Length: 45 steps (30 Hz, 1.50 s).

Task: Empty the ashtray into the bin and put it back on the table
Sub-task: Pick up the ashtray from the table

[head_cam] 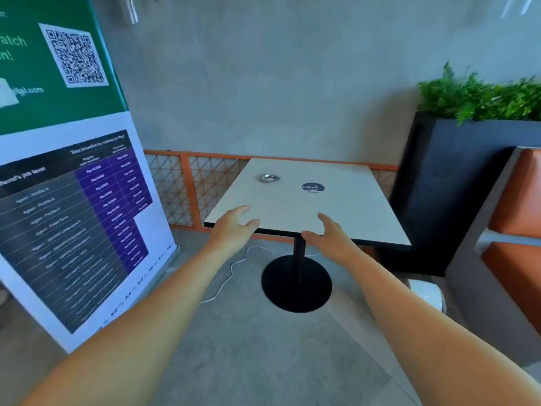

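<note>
Both hands reach forward on bare arms over the near edge of the bench (336, 206), and neither holds anything. On the person's left, the left hand (232, 227) hangs palm down with its fingers spread and slightly curled, at the near left corner of the pale square top. The right hand (332, 234) is turned more on its edge, thumb low and fingers loosely extended, over the middle of the near edge; whether either hand touches the top cannot be told. Below and between the hands stands the bench's black pedestal (297, 284) with its round foot on the grey floor, and a thin white cable (231, 271) trails across the floor under the left hand. Beyond the left hand, well apart from it, the small round metal ashtray (270, 178) sits on the far left part of the top; its contents cannot be made out. Beyond the right hand lies a dark round sticker (313, 187). Far left of the hands stands a roll-up banner (73, 200) with a QR code, and to the far right an orange cushioned seat (518, 206) beside a dark planter (456, 186) of green ferns. An orange mesh railing (187, 189) runs behind the bench.
</note>
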### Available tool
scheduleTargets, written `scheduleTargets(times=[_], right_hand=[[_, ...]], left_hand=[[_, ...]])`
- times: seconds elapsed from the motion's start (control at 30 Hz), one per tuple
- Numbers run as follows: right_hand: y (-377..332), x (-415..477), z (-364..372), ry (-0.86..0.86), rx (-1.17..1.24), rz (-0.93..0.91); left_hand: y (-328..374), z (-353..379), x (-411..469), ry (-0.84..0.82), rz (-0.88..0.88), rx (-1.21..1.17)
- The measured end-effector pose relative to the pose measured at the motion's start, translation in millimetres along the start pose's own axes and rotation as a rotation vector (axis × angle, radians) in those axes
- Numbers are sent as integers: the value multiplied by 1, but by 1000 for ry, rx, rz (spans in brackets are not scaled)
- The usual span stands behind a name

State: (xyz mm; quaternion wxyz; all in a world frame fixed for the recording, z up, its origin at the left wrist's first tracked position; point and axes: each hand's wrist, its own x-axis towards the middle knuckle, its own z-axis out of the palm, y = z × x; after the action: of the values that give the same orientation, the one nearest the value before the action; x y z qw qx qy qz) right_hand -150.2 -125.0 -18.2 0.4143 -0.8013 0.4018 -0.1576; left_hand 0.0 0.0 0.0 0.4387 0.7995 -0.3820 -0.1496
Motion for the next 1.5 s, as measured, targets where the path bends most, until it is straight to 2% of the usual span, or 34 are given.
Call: scheduleTargets(times=[0.2, 0.33, 0.47, 0.63, 0.8, 1.5], right_hand=[[14, 33, 28, 9, 411, 101], [18, 76, 46, 51, 516, 163], [10, 135, 59, 63, 534, 208], [-6, 212, 74, 87, 440, 210], [-13, 281, 85, 47, 381, 207], [21, 581, 70, -45, 234, 230]], left_hand=[[-34, 12, 31, 33, -160, -443], [-59, 13, 73, 50, -234, -530], [-76, 6, 138, 42, -235, -497], [-93, 3, 230, 10, -160, -275], [-106, 12, 304, -64, -132, -177], [-138, 105, 589, -148, -221, -65]])
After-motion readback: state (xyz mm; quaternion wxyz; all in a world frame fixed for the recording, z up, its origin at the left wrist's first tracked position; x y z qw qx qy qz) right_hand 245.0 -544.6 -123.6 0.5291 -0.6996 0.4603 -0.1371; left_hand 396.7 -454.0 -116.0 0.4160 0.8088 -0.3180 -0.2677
